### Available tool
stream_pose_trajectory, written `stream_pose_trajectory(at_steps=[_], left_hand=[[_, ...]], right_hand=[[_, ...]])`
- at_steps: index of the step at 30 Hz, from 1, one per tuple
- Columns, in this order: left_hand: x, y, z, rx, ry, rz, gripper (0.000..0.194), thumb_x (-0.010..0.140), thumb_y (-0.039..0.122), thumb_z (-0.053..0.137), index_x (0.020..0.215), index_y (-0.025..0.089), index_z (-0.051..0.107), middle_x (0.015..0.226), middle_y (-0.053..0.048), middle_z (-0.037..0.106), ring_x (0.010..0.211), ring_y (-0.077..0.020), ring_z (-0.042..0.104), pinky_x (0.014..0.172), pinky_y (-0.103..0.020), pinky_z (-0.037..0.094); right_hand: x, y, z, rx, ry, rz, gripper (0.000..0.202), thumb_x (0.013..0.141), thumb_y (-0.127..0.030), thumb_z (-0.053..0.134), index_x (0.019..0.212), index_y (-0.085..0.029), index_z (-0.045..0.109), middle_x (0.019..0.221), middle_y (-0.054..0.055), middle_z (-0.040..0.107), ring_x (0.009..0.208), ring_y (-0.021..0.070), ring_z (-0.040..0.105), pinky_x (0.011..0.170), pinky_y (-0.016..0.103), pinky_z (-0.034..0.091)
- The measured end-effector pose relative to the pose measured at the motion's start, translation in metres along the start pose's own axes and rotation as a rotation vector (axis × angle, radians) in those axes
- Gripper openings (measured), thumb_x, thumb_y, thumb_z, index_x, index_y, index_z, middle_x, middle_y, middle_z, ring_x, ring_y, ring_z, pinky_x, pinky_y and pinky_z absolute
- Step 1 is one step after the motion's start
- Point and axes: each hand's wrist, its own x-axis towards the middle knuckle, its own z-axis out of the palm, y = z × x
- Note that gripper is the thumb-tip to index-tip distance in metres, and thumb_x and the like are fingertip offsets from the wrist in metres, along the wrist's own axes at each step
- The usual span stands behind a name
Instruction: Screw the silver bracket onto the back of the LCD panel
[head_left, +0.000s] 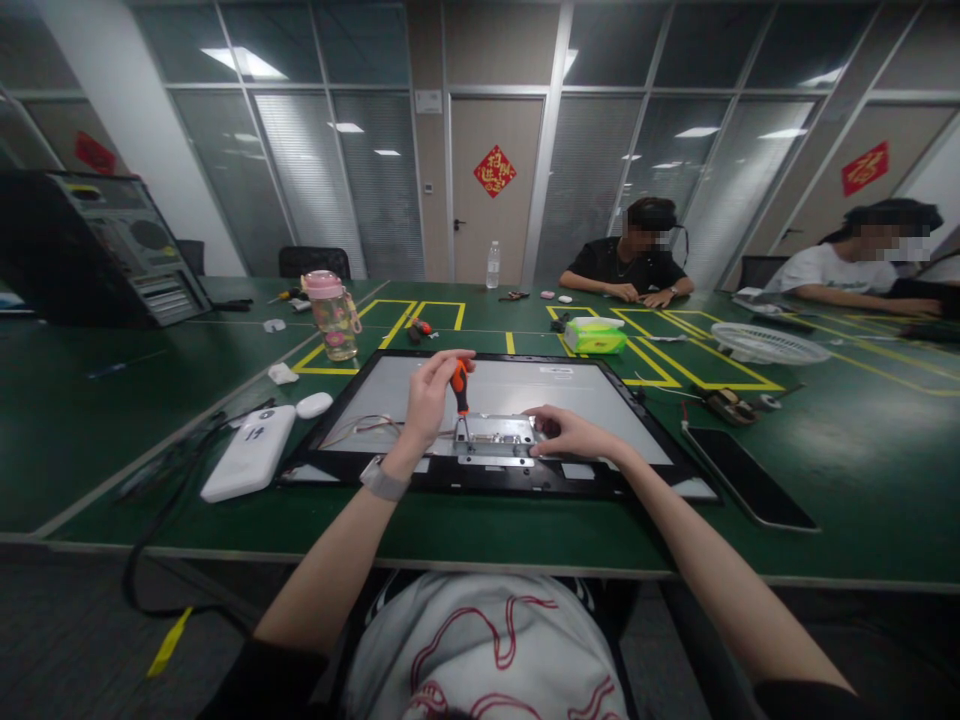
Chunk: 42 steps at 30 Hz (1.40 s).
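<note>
My left hand (pixel 427 398) is closed round the top of an orange and black screwdriver (pixel 460 388), which stands nearly upright. Its shaft points down to the left end of a silver metal bracket (pixel 499 430). My right hand (pixel 576 436) grips that bracket at its right end, thumb and fingers on either side. Beneath both hands a large monitor panel (pixel 517 378) with a black frame lies flat, its grey back upward. Thin wires (pixel 367 428) run leftward from the bracket. The exact spot of the screwdriver's tip is too small to make out.
Left of the panel are a white power bank (pixel 251 452), a white case (pixel 314 405) and a pink-lidded bottle (pixel 332 318). A phone (pixel 750 478) lies to the right. Beyond are a green tissue pack (pixel 595 336), a white fan cover (pixel 769 343) and co-workers (pixel 634 255).
</note>
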Motion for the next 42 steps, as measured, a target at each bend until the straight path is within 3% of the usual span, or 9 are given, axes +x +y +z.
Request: stream_pose_trajectory(at_steps=[5,12,18,23,29,35,42], left_hand=[[-0.0012,0.0045,0.0009,0.181,0.034,0.077,0.020,0.078,0.037,0.068,0.081,0.017,0.071,0.079,-0.002,0.063,0.066,-0.0100,0.053,0.060,-0.021,0.042],[-0.0017,0.0015,0.0010,-0.045,-0.029,-0.037,0.032,0.088,0.043,0.055,0.097,0.016,0.069,0.080,-0.005,0.066,0.073,-0.0142,0.062,0.070,-0.027,0.049],[-0.0008,0.0036,0.0003,0.197,0.018,0.065,0.020,0.080,0.035,0.067,0.088,0.018,0.072,0.078,-0.002,0.063,0.068,-0.0112,0.057,0.065,-0.022,0.045],[-0.0003,0.0006,0.0001,0.018,-0.020,-0.023,0.031,0.090,0.040,0.052,0.104,0.018,0.068,0.085,-0.004,0.066,0.075,-0.0139,0.063,0.071,-0.025,0.048],[-0.0010,0.0042,0.0001,0.209,0.035,0.059,0.023,0.082,0.037,0.065,0.090,0.017,0.072,0.084,-0.004,0.064,0.071,-0.0118,0.057,0.067,-0.022,0.045],[0.0010,-0.0034,-0.0011,-0.004,-0.030,-0.037,0.034,0.090,0.043,0.051,0.104,0.016,0.067,0.084,-0.006,0.066,0.075,-0.0147,0.062,0.072,-0.027,0.049],[0.0005,0.0009,-0.0004,0.198,0.041,0.049,0.020,0.081,0.036,0.066,0.087,0.017,0.070,0.084,-0.004,0.065,0.075,-0.0131,0.058,0.068,-0.023,0.046]], right_hand=[[0.0001,-0.0001,0.0003,0.015,-0.004,-0.002,0.073,0.064,-0.046,0.077,0.127,-0.014,0.056,0.092,0.003,0.052,0.081,0.0170,0.050,0.075,0.030,0.043],[0.0001,-0.0005,0.0002,0.024,-0.005,0.000,0.072,0.065,-0.044,0.077,0.126,-0.015,0.056,0.092,0.003,0.052,0.082,0.0173,0.050,0.076,0.031,0.043],[0.0002,-0.0013,0.0003,0.013,0.000,-0.014,0.070,0.064,-0.045,0.077,0.125,-0.015,0.057,0.092,0.003,0.053,0.083,0.0177,0.051,0.076,0.031,0.044],[-0.0006,-0.0025,-0.0003,0.006,0.000,-0.002,0.072,0.064,-0.047,0.077,0.126,-0.015,0.057,0.093,0.004,0.054,0.085,0.0187,0.052,0.078,0.032,0.044],[0.0001,-0.0017,-0.0004,0.007,-0.002,-0.005,0.071,0.065,-0.046,0.077,0.126,-0.016,0.057,0.092,0.004,0.054,0.085,0.0192,0.052,0.078,0.033,0.044],[0.0004,-0.0012,0.0000,0.020,-0.005,-0.012,0.071,0.065,-0.046,0.077,0.126,-0.015,0.056,0.091,0.004,0.053,0.085,0.0191,0.052,0.079,0.033,0.044],[-0.0006,-0.0035,-0.0012,0.005,-0.013,-0.004,0.072,0.066,-0.045,0.076,0.127,-0.015,0.055,0.092,0.003,0.053,0.086,0.0188,0.052,0.080,0.033,0.044]])
